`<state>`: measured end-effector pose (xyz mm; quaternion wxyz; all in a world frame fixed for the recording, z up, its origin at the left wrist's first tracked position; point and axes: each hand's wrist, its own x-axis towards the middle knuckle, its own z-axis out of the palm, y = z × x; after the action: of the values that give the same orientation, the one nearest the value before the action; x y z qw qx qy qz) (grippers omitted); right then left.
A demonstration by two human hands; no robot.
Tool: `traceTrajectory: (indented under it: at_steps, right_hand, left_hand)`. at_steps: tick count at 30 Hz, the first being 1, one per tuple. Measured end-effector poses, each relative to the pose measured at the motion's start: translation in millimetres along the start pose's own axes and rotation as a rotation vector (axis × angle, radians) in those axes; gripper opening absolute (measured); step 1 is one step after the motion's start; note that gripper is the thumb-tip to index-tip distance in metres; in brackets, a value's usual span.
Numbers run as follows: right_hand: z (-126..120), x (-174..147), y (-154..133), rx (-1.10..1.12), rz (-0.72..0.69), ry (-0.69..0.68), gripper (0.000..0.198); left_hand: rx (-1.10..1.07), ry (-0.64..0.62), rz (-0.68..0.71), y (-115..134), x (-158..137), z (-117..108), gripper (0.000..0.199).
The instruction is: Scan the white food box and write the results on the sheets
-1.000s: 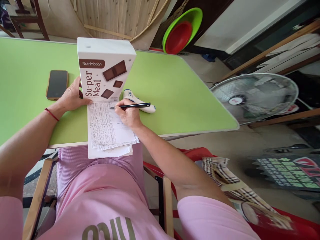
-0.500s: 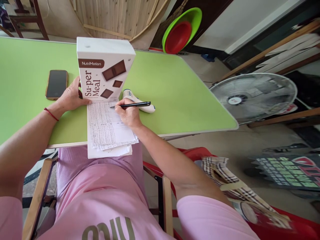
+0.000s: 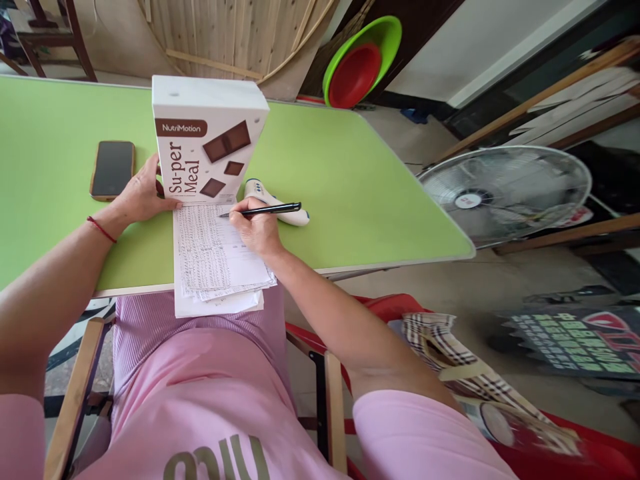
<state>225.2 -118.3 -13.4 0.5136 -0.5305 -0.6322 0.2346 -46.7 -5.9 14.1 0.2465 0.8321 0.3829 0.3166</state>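
My right hand grips a black pen, its tip at the upper part of a stack of papers covered with dense handwriting. Upright behind the papers stands a white box printed "NutriMotion Su-per Meal" with pictures of brown squares. My left hand holds the box at its lower left edge. Its thumb lies at the top of the papers, and its other fingers are partly hidden by the box. Beyond my right hand lies a white handheld device with blue buttons, partly covered by the hand.
A smartphone lies left of the box on the green table. The papers overhang the table's near edge. A standing fan is to the right, with green and red basins behind. Chair armrests flank me.
Almost nothing differs. The whole view shifts very slightly; both hands, the pen and the box keep their places.
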Motion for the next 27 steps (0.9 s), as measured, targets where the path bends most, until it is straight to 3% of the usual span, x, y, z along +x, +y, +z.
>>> traceTrajectory:
  at_steps: [9, 27]
  right_hand:
    - [-0.3, 0.3, -0.4, -0.006, -0.025, 0.020, 0.014]
    - [-3.0, 0.9, 1.8, 0.004, 0.025, 0.070, 0.013]
  left_hand:
    - [0.046, -0.001, 0.049, 1.0, 1.0, 0.0, 0.091]
    - [0.088, -0.047, -0.020, 5.6, 0.8, -1.8, 0.096]
